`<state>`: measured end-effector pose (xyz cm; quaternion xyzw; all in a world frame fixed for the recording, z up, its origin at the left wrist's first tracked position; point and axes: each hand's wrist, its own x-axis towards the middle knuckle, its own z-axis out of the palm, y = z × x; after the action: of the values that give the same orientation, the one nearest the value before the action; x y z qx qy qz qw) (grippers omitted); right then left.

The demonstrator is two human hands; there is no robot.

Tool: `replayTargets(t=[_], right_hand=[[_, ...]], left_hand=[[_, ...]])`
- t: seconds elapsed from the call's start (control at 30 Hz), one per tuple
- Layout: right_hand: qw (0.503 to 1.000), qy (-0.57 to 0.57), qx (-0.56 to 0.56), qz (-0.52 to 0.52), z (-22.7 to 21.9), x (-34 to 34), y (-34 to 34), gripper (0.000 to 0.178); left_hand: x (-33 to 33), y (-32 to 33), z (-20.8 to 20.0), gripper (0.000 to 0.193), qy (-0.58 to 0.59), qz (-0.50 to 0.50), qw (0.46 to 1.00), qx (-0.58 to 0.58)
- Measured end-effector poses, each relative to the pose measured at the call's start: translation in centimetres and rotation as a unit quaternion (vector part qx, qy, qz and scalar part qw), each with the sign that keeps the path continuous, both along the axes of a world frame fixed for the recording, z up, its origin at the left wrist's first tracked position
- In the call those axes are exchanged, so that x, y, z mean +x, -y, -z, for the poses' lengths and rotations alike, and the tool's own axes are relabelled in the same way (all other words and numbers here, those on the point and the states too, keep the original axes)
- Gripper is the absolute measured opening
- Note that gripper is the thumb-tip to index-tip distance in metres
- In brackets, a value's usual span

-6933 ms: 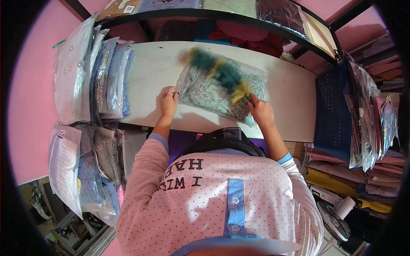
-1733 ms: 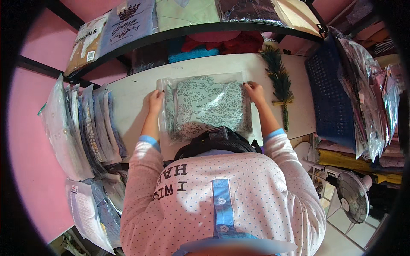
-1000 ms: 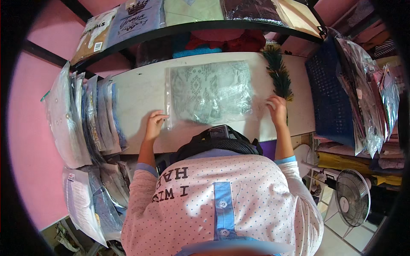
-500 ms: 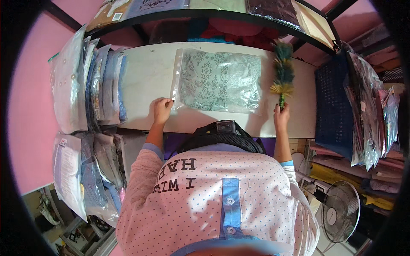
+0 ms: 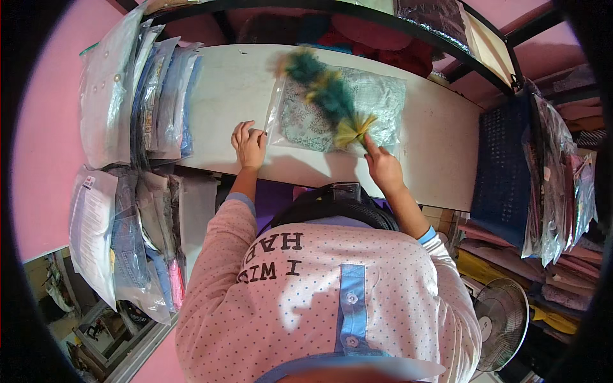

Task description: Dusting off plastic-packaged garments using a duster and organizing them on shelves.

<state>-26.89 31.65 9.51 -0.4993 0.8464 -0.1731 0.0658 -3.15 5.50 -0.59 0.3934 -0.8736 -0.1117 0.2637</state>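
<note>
A clear plastic bag (image 5: 387, 102) holding folded pale green fabric with a dark ornate pattern lies flat on the white tabletop (image 5: 440, 134). My right hand (image 5: 384, 169) grips the short handle of a feather duster (image 5: 332, 96), green with yellow tufts. The duster slants across the bag toward its far left corner, covering part of the pattern; its tip is smeared by motion. Resting on the table just beside the bag's left edge, my left hand (image 5: 249, 145) has its fingers apart and holds nothing. I cannot tell whether its thumb touches the plastic.
Bagged garments (image 5: 159, 96) hang at the left, with more bags (image 5: 96, 223) below them. A dark shelf bar (image 5: 357, 9) crosses above the table's far side. To the right stand a blue perforated basket (image 5: 501, 166), more hanging bags (image 5: 554, 185) and a fan (image 5: 501, 325).
My right hand has swung the duster leftward from the table's right side over the bag. My left hand has loosened from the bag's near left corner, and its fingers have spread.
</note>
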Motion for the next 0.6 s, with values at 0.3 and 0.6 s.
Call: replayTargets(t=[0.3,0.6], right_hand=[[0.995,0.093,-0.021,-0.040,0.4,1.1,-3.0,0.054],[0.997,0.070,-0.031,-0.032,-0.2,-0.8,-2.8,0.050]], left_hand=[[0.5,-0.2,-0.4,0.039,-0.146,-0.043,0.988,0.009],[-0.1,-1.4,-1.3,0.061,0.070,0.061,0.994,-0.051]])
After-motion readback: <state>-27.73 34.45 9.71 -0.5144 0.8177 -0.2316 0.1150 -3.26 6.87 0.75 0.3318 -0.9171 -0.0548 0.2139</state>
